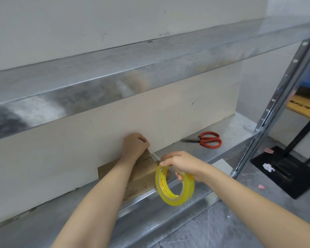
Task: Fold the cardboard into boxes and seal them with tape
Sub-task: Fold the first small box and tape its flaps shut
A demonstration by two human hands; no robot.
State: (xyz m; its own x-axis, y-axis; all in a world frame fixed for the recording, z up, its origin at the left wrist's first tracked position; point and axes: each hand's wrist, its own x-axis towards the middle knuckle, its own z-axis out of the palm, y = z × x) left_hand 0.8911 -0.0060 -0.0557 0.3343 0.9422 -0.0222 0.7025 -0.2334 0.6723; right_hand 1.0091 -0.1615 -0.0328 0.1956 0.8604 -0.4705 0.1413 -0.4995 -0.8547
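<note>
There is one yellow, ring-shaped roll of clear tape (188,187) at five o'clock, one pair of red-handled metal scissors (207,139) at four o'clock and one brown cardboard piece (143,178) at six o'clock. Two bare hands show: left hand (135,144), right hand (183,163).

We are looking from head height, forward and down along both forearms, which are filling the bottom of the view. The left hand (135,143) and the right hand (182,164) are sitting just below the middle of the wide view, close, at arm's reach. Beyond the hands we are facing a metal shelf (240,126) and a wall (79,24); right of the right hand we are catching the floor (222,221).
</note>
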